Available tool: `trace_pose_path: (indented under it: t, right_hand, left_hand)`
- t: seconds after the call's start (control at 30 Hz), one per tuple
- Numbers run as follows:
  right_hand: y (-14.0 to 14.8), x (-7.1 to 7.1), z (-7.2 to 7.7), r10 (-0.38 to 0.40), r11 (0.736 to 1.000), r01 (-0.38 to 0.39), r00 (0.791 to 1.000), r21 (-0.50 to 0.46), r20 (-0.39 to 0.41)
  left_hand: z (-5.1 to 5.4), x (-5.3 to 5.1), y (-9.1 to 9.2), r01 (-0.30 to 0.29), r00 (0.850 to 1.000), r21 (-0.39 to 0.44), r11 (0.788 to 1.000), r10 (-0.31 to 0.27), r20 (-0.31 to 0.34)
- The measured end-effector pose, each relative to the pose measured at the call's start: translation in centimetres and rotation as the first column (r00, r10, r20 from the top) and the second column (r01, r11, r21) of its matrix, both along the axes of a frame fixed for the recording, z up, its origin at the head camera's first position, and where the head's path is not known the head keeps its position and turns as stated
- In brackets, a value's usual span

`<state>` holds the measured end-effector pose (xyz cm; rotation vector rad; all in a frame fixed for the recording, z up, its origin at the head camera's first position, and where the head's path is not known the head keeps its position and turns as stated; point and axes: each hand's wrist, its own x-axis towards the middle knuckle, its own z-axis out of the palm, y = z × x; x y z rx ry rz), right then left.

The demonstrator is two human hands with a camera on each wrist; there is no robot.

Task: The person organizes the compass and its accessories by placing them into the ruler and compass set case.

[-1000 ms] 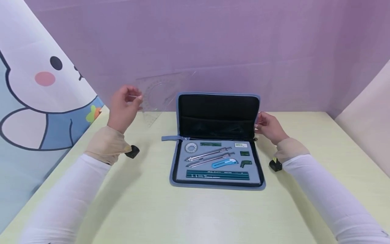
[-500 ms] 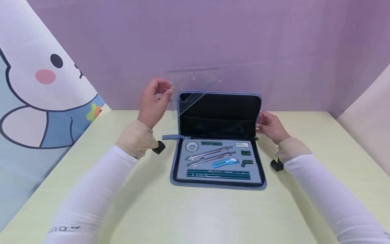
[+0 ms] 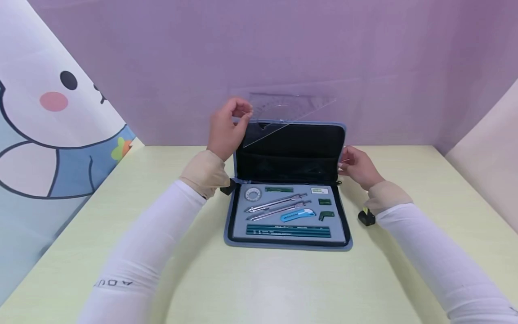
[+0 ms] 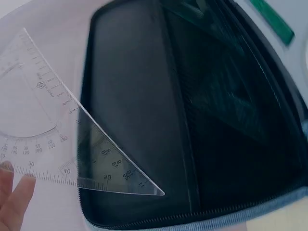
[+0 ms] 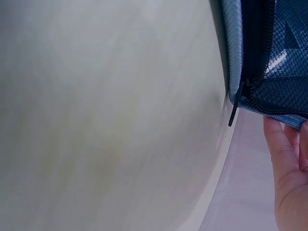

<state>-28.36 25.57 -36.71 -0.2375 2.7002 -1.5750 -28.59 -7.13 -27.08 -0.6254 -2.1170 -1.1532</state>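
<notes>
In the head view my left hand [image 3: 228,128] pinches a clear plastic set square [image 3: 289,108] with a protractor cut-out by its left edge. The set square stands in front of the upper part of the open case's black lid [image 3: 289,139]. Its pointed corner overlaps the lid lining in the left wrist view, above the mesh pocket [image 4: 226,106], where clear pieces show faintly. My right hand [image 3: 360,167] holds the lid's right edge and the lid stands upright. Right wrist view: fingers [image 5: 279,149] lie at the zipped edge beside the zip pull [image 5: 235,108].
The case's grey foam tray [image 3: 259,229] holds two metal compasses [image 3: 275,203], a blue cutter [image 3: 297,215], green pencils [image 3: 288,231], a round white dial [image 3: 252,194], an eraser [image 3: 319,191] and small green pieces. A purple cloth [image 3: 283,49] hangs behind the table [image 3: 259,283].
My left hand has carried the set square rightward, from left of the case to in front of the lid. My right hand has stayed at the lid's edge.
</notes>
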Motion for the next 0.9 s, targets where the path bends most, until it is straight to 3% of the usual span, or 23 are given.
trace_pose_path:
  t: [0.17, 0.47, 0.73, 0.9]
  right_hand:
    - [-0.1, 0.0, 0.0, 0.002, 1.000, -0.002, 1.000, 0.006, -0.001]
    - [0.0, 0.0, -0.1, -0.007, 1.000, 0.007, 1.000, 0.010, -0.003]
    - [0.1, 0.1, -0.2, 0.003, 1.000, -0.003, 1.000, 0.010, -0.008]
    - [0.1, 0.0, -0.2, 0.005, 1.000, -0.005, 1.000, 0.007, -0.011]
  left_hand:
    - [-0.5, -0.3, 0.2, -0.022, 0.999, -0.137, 0.990, 0.018, -0.033]
    - [-1.2, -0.6, 1.4, -0.066, 0.995, -0.350, 0.934, 0.036, -0.091]
    - [-1.5, -0.6, 2.8, -0.075, 0.996, -0.447, 0.891, 0.049, -0.070]
    - [-1.5, -0.3, 3.2, -0.067, 0.998, -0.491, 0.869, 0.066, -0.019]
